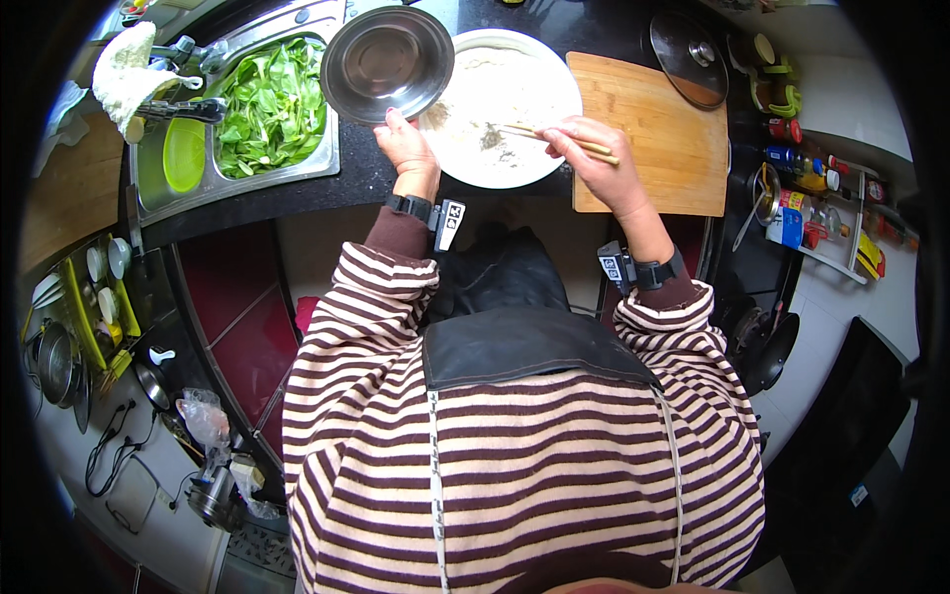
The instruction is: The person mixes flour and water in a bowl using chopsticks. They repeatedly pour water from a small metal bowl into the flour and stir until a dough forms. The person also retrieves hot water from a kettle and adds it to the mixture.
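My left hand (pixel 407 145) grips the near rim of a stainless steel bowl (pixel 382 63), which is tilted so its inside faces me. The bowl overlaps the left side of a wide white basin (pixel 542 167) on the counter. White flour (pixel 512 89) covers the basin's inside, with a darker, wet-looking patch near its front. Between the fingers of my right hand (pixel 594 152) is a pair of wooden chopsticks (pixel 597 148), held over the basin. Their tips are close to the darker patch; whether they touch the flour I cannot tell.
Left of the basin, a steel sink (pixel 332 148) holds green leafy vegetables (pixel 274 111) and a lime-green plastic dish (pixel 184 152). A wooden cutting board (pixel 653 141) lies at the right, a glass pot lid (pixel 686 63) at its far corner. Bottles (pixel 805 171) stand beyond on a rack.
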A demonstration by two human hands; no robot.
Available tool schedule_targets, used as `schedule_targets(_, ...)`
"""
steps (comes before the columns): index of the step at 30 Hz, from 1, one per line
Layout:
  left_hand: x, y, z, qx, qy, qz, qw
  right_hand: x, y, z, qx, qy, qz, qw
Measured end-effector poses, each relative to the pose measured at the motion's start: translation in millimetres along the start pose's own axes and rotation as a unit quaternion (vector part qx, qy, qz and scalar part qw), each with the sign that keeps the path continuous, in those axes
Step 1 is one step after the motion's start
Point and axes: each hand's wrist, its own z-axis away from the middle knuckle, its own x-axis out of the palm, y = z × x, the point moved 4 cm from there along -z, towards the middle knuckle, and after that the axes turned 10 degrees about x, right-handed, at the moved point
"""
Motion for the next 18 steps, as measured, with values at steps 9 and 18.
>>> schedule_targets(9,0.2,1.6,-2.2,-0.003,0.0,-0.009,1.0,49.5,50.9,-32.8,0.027,0.02,-0.029,0.999)
schedule_targets(18,1.8,3.0,-1.9,-0.021,0.01,-0.001,1.0,-8.8,41.3,-35.7,-0.016,0.105,-0.034,0.994)
